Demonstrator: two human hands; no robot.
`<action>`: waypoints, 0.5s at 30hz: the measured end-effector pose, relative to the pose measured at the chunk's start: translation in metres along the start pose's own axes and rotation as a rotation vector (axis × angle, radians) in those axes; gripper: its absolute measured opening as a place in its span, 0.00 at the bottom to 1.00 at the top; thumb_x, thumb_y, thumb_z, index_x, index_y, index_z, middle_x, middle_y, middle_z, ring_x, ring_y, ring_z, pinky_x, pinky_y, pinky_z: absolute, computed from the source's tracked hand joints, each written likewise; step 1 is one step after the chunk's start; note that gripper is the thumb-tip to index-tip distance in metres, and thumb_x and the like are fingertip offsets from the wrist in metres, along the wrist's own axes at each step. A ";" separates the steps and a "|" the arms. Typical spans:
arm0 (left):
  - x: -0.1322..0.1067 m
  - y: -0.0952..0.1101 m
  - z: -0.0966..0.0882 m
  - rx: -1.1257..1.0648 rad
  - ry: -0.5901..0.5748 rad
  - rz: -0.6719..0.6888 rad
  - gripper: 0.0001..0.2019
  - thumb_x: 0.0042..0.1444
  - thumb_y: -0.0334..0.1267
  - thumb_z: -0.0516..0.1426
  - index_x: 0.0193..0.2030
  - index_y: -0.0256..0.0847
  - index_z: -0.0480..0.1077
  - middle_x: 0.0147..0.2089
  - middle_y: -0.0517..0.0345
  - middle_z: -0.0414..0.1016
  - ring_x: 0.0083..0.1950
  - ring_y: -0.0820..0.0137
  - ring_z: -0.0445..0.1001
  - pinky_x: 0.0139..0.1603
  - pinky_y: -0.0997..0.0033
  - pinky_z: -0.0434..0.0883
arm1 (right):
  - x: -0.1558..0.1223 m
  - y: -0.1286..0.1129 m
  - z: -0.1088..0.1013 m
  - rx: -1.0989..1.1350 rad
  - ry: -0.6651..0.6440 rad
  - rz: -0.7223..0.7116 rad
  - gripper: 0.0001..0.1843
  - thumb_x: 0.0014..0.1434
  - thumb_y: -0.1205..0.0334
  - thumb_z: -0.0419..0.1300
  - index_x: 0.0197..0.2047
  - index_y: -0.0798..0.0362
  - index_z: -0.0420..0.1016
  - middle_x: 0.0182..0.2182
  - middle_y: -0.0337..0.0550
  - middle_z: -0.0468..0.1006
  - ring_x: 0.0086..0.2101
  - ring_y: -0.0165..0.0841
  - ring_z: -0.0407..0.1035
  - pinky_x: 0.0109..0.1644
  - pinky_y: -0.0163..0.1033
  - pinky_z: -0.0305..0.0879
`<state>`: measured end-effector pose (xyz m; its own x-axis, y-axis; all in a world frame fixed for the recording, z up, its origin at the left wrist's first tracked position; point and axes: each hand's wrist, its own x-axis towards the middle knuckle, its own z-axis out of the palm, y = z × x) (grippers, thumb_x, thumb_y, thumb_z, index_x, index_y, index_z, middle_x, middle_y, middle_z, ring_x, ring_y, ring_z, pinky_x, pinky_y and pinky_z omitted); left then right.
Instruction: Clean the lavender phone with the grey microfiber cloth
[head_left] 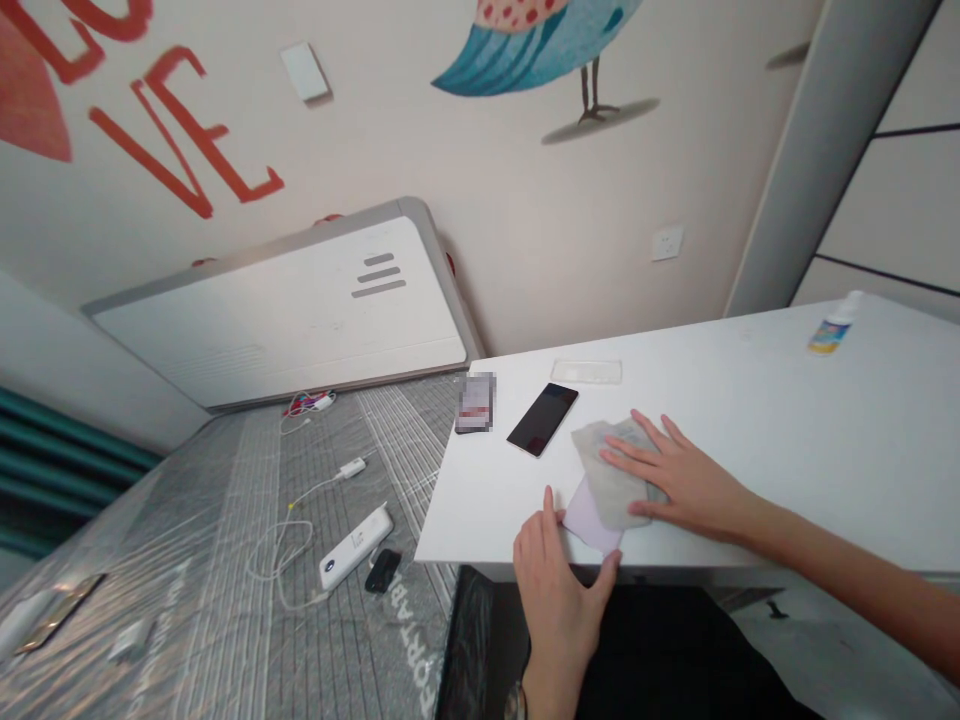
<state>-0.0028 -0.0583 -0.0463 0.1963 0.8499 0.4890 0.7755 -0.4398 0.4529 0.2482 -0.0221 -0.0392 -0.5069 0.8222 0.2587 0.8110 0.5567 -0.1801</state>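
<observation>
A pale lavender flat panel lies near the front edge of the white table, partly under a thin grey cloth. Its full shape is hidden, so I cannot tell its kind. My left hand grips the panel's near corner, index finger on one side and thumb on the other. My right hand rests flat on the cloth with fingers spread, pressing it over the panel. Beyond the cloth, a phone lies with its dark screen up.
On the white table are a clear phone case, a blurred card-like item at the left edge, and a small bottle far right. Left of the table, a plastic-covered mattress holds a white power strip and cables.
</observation>
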 end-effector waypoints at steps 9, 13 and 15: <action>0.000 0.000 0.000 0.008 0.011 0.007 0.46 0.55 0.42 0.69 0.75 0.36 0.51 0.53 0.48 0.74 0.54 0.59 0.74 0.57 0.56 0.72 | -0.003 0.002 0.001 -0.041 -0.005 0.007 0.50 0.62 0.26 0.55 0.78 0.39 0.49 0.75 0.44 0.56 0.75 0.61 0.38 0.72 0.76 0.42; 0.000 -0.001 0.001 0.009 0.010 0.011 0.47 0.55 0.42 0.69 0.75 0.36 0.50 0.52 0.49 0.74 0.54 0.59 0.74 0.57 0.57 0.72 | 0.001 0.003 0.000 -0.047 -0.013 -0.018 0.49 0.63 0.26 0.54 0.78 0.40 0.50 0.74 0.45 0.58 0.74 0.61 0.40 0.72 0.76 0.42; 0.000 0.000 0.001 0.011 0.007 0.010 0.47 0.55 0.43 0.69 0.75 0.36 0.50 0.52 0.49 0.74 0.54 0.59 0.74 0.57 0.57 0.72 | 0.002 0.004 0.000 -0.047 0.008 0.007 0.49 0.63 0.26 0.54 0.78 0.43 0.52 0.73 0.46 0.59 0.74 0.61 0.39 0.72 0.76 0.42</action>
<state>-0.0027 -0.0578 -0.0471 0.2002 0.8435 0.4984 0.7802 -0.4450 0.4397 0.2507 -0.0183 -0.0397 -0.4989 0.8252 0.2649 0.8276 0.5444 -0.1369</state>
